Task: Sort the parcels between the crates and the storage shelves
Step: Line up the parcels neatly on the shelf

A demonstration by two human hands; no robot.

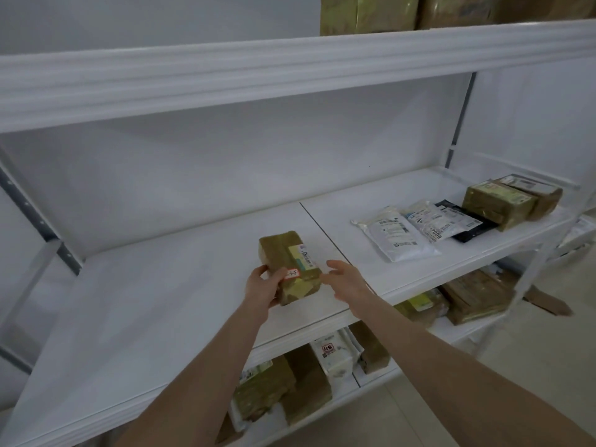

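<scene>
A small brown taped parcel point(287, 262) with a white label and a red-edged sticker rests on the white middle shelf point(145, 301), near its centre seam. My left hand point(263, 290) grips the parcel's near left end. Just to the right of the parcel is my right hand point(346, 279), fingers spread; I cannot tell whether it touches the parcel.
Further right on the same shelf lie white mailer bags point(398, 235), a black bag point(469, 222) and two brown boxes point(506, 200). The lower shelf point(342, 401) holds several brown and white parcels. Brown packages point(371, 12) sit on the top shelf. The tiled floor point(483, 398) shows at the lower right.
</scene>
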